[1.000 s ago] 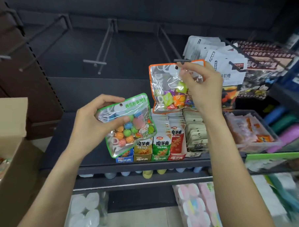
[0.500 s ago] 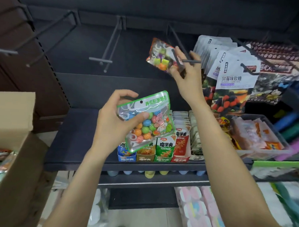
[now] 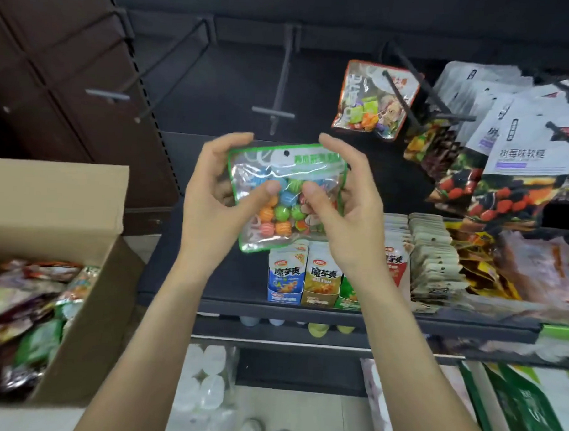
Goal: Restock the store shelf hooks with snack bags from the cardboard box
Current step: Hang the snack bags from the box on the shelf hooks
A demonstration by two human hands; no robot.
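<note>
Holding the green bag (image 3: pixel 285 196) by its two side edges, left hand (image 3: pixel 218 196) and right hand (image 3: pixel 345 211) pinch it with thumbs in front, below the bare hook (image 3: pixel 274 112). It looks light, soft and slick; the stiffer top strip by the hang hole seems the surest hold.

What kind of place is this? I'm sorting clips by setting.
Most likely a small shop's snack aisle: peg hooks carrying hanging candy bags, a shelf of boxed snacks, and a restocking cardboard box.

Dim, soft overhead light; wide-angle edges warped, blurry.
</note>
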